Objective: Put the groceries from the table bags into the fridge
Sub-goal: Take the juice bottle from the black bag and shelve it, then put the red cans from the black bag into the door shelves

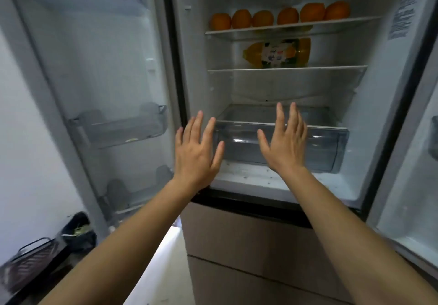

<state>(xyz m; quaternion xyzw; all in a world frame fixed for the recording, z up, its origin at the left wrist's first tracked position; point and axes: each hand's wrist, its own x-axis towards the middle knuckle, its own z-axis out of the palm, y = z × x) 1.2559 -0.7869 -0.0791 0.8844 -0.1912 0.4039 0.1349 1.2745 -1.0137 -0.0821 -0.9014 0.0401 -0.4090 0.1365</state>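
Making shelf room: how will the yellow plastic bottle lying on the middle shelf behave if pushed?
Lying on its side, the yellow plastic bottle would probably roll. It looks full, so likely heavy.

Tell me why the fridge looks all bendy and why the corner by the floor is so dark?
Head view: the wide-angle lens bends the straight edges of the fridge door outward. Head view: the white inside is bright around the oranges, but the floor corner at lower left gets little light. Head view: everything is slightly soft, and the clear drawer shows glare streaks.
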